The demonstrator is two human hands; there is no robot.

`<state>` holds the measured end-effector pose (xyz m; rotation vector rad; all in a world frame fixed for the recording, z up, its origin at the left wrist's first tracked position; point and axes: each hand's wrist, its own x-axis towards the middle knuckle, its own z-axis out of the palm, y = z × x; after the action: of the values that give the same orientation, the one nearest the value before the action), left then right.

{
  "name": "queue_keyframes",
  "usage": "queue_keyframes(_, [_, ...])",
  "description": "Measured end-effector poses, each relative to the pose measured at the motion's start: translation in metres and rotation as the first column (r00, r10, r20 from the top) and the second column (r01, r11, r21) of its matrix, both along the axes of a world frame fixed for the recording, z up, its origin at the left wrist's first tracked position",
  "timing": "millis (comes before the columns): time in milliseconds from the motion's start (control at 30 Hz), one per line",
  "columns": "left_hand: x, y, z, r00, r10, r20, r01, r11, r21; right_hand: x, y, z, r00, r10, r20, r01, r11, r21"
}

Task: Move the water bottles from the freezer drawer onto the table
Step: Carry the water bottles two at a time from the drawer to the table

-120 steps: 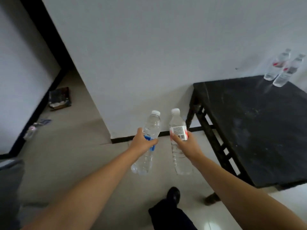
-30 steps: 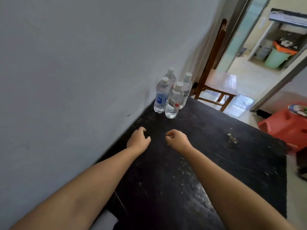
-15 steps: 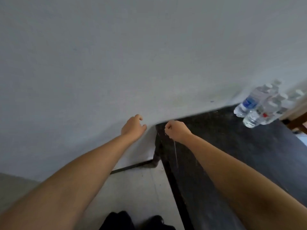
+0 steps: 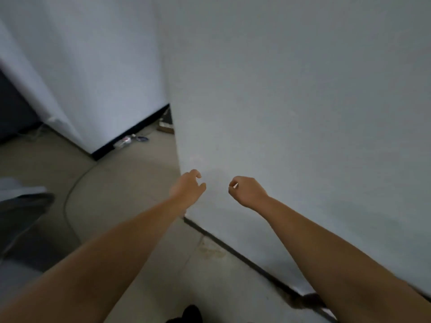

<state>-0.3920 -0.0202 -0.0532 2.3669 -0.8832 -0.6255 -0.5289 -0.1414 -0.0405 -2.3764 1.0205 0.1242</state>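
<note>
No water bottle, table top or freezer drawer is in view. Both of my arms reach forward in front of a white wall corner. My left hand (image 4: 187,185) is empty, its fingers loosely curled and the thumb apart from them. My right hand (image 4: 245,191) is also empty, its fingers curled into a loose fist. The two hands hang level with each other, a short gap between them, touching nothing.
The white wall corner (image 4: 177,136) juts out straight ahead. Floor litter (image 4: 127,141) and a cardboard piece (image 4: 166,127) lie by the black baseboard. A cable (image 4: 70,190) curves across the floor. A dark grey object (image 4: 23,206) sits at the left. A dark furniture foot (image 4: 303,301) shows low right.
The view has swung left, away from the black table; the table and its standing bottles have left the frame. Both hands stay empty, having held a bottle each four seconds ago.
</note>
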Motion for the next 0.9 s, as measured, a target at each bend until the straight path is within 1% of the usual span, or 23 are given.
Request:
queue_keyframes(67, [0.029,0.035,0.001,0.991,0.131,-0.021,-0.131,0.991,-0.011,0.045,0.020,0.003,0.993,0.120,0.007,-0.120,0.993,0.000])
queue_keyframes(133, [0.055,0.081,0.000,0.950,0.309,-0.044,-0.310,0.950,-0.021,0.096,0.050,0.003,0.960,0.279,-0.017,-0.279,0.960,0.003])
queue_keyframes(167, [0.061,0.095,-0.001,0.932,0.359,-0.052,-0.361,0.932,-0.028,0.110,0.061,0.003,0.946,0.324,-0.032,-0.323,0.946,0.008])
queue_keyframes(200, [0.071,0.121,-0.003,0.894,0.444,-0.065,-0.446,0.894,-0.033,0.135,0.080,0.002,0.910,0.411,-0.052,-0.411,0.912,0.011])
queue_keyframes(267, [0.080,0.162,-0.008,0.833,0.550,-0.066,-0.552,0.833,-0.035,0.168,0.111,-0.001,0.841,0.536,-0.074,-0.536,0.844,0.027])
queue_keyframes(300, [0.083,0.190,-0.011,0.785,0.617,-0.058,-0.619,0.785,-0.025,0.188,0.134,-0.004,0.784,0.615,-0.085,-0.615,0.788,0.033])
queue_keyframes(367, [0.084,0.227,-0.014,0.718,0.695,-0.040,-0.695,0.719,0.009,0.213,0.167,-0.007,0.699,0.709,-0.093,-0.710,0.703,0.031])
queue_keyframes(433, [0.084,0.266,-0.017,0.630,0.776,-0.020,-0.776,0.630,0.030,0.237,0.206,-0.010,0.601,0.795,-0.082,-0.795,0.605,0.035])
queue_keyframes(533, [0.075,0.317,-0.020,0.450,0.893,0.002,-0.893,0.450,0.029,0.266,0.265,-0.015,0.405,0.912,-0.060,-0.910,0.409,0.072])
queue_keyframes(667, [0.050,0.365,-0.019,0.184,0.983,-0.006,-0.982,0.184,0.046,0.293,0.333,-0.017,0.130,0.988,-0.079,-0.987,0.137,0.086])
queue_keyframes(733, [0.031,0.386,-0.017,0.048,0.999,0.005,-0.998,0.047,0.040,0.298,0.369,-0.013,-0.032,0.995,-0.093,-0.996,-0.024,0.091])
queue_keyframes(800, [0.012,0.400,-0.018,-0.069,0.998,0.015,-0.997,-0.069,0.021,0.296,0.400,-0.010,-0.149,0.983,-0.106,-0.987,-0.141,0.082])
queue_keyframes(833, [-0.005,0.406,-0.019,-0.137,0.991,0.009,-0.990,-0.137,0.032,0.287,0.420,-0.012,-0.220,0.970,-0.106,-0.974,-0.212,0.081])
queue_keyframes(900, [-0.033,0.416,-0.022,-0.235,0.972,0.006,-0.970,-0.235,0.066,0.268,0.449,-0.015,-0.326,0.939,-0.110,-0.945,-0.321,0.064])
